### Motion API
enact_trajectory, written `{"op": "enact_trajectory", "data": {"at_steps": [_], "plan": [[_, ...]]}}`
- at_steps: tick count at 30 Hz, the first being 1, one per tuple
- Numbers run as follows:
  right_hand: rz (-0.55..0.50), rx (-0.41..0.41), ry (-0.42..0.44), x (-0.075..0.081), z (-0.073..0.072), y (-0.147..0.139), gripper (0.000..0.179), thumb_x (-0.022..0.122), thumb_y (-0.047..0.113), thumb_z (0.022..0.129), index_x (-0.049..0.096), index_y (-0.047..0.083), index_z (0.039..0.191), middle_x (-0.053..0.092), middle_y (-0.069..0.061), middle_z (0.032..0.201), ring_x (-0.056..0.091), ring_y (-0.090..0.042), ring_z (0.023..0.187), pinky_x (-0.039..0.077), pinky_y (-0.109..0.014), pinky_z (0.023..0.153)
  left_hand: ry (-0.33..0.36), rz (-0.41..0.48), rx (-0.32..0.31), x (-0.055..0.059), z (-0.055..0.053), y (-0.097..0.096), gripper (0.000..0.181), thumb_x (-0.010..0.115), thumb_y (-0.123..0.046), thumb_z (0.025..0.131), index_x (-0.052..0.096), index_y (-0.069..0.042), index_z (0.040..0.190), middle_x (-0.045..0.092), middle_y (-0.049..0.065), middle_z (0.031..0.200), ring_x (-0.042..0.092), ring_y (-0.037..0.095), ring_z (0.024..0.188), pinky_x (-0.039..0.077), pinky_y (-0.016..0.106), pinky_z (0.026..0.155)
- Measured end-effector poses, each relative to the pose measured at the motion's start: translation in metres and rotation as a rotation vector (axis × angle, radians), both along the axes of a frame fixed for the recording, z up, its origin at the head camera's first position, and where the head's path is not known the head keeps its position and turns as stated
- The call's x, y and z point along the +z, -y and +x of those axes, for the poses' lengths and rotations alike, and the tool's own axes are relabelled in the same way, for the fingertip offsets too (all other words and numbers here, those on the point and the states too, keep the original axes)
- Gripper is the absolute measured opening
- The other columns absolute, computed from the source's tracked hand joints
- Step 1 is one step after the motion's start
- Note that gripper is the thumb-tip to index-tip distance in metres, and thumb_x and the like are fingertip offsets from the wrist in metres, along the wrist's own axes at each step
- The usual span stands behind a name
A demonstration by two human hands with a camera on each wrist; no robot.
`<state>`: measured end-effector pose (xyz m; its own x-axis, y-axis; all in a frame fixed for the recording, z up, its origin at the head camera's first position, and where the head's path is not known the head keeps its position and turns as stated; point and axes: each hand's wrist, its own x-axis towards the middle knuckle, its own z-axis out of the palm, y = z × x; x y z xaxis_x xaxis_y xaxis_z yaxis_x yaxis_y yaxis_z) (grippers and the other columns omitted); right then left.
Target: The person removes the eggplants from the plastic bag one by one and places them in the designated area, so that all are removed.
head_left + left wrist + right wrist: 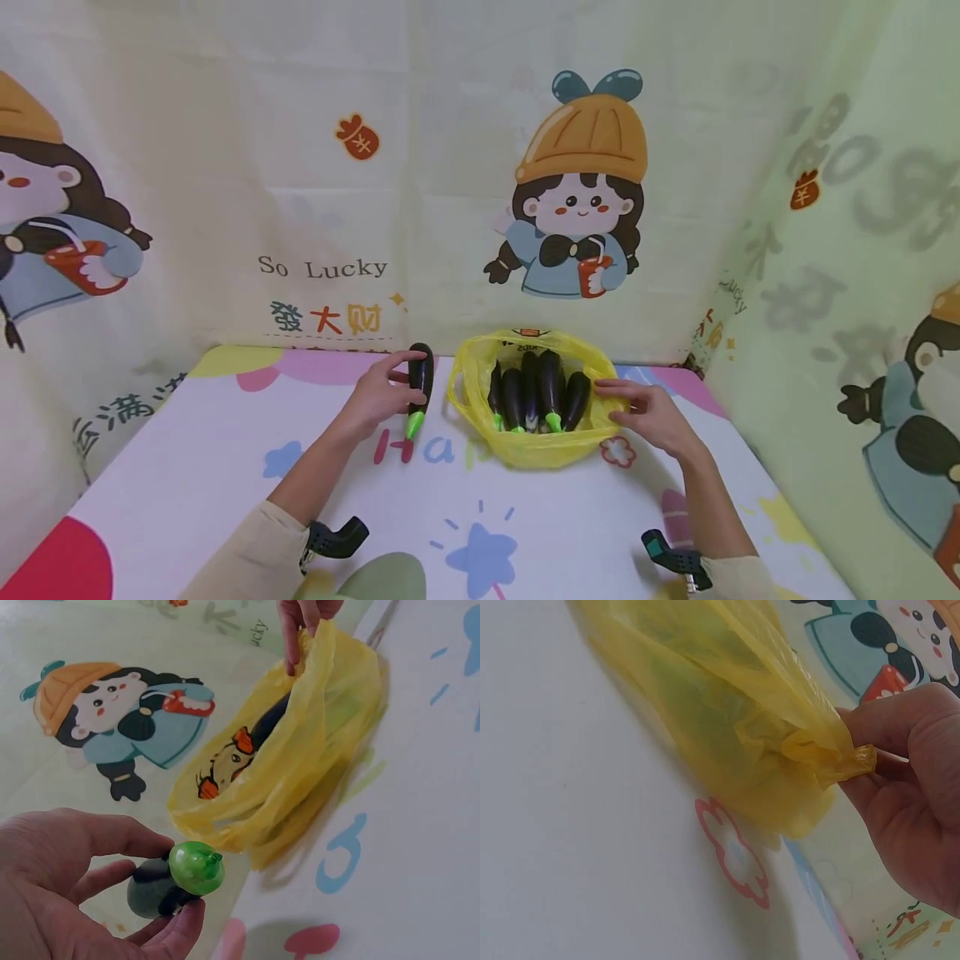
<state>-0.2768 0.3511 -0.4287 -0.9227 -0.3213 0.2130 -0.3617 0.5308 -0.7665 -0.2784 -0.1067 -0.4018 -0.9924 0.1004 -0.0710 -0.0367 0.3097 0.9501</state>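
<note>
A dark purple eggplant (422,379) with a bright green stem cap is gripped by my left hand (381,390), just left of the bag. Thumb and fingers wrap its sides, and in the left wrist view the green cap (196,868) points at the camera. The yellow plastic bag (517,454) lies on the table with its mouth spread open, and several more eggplants (531,392) sit side by side inside. At the bag's right side, my right hand (651,414) pinches a gathered bit of the yellow plastic (847,761).
The table (360,500) has a white cover printed with colourful shapes and letters. Behind it rises a cloth backdrop (442,250) with cartoon figures, and another cloth wall (810,275) stands on the right. Each wrist wears a black camera mount (337,537).
</note>
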Motion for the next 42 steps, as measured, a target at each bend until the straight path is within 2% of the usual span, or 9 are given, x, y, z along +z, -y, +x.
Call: {"op": "enact_trajectory", "data": {"at_steps": [9,16,24,42], "plan": [[-0.014,0.003,-0.014,0.003,0.001,-0.004,0.040,0.071,0.002,0.094,0.068,-0.001,0.134,0.058,-0.020,0.149,0.047,-0.043,0.137,0.058,-0.019,0.083,-0.014,-0.045,-0.012,-0.011,-0.004,0.000,0.065,0.073,0.001,0.088,0.056,-0.019,0.149,0.053,0.027,0.128,0.069,0.034,0.100,0.064,0.042,0.083],[-0.024,0.010,-0.020,0.001,-0.001,-0.003,0.039,0.071,0.001,0.094,0.069,0.000,0.133,0.059,-0.021,0.148,0.054,-0.027,0.134,0.059,-0.020,0.084,-0.023,-0.094,-0.008,-0.017,-0.004,0.001,0.065,0.074,-0.001,0.088,0.057,-0.018,0.149,0.055,0.025,0.128,0.065,0.036,0.107,0.064,0.040,0.082],[-0.019,0.021,-0.034,-0.001,-0.001,-0.002,0.038,0.072,0.002,0.094,0.070,0.000,0.132,0.060,-0.020,0.148,0.047,-0.046,0.140,0.057,-0.018,0.086,-0.040,-0.171,0.002,-0.026,-0.003,0.003,0.065,0.075,-0.001,0.087,0.058,-0.017,0.147,0.056,0.025,0.131,0.063,0.036,0.107,0.064,0.039,0.078],[-0.005,0.018,-0.031,-0.001,0.002,0.001,0.038,0.072,0.002,0.094,0.070,-0.001,0.132,0.059,-0.020,0.148,0.046,-0.048,0.139,0.056,-0.018,0.086,-0.013,-0.224,0.012,-0.032,-0.001,0.002,0.064,0.078,-0.004,0.085,0.060,-0.017,0.145,0.059,0.024,0.129,0.057,0.040,0.114,0.063,0.038,0.076]]}}
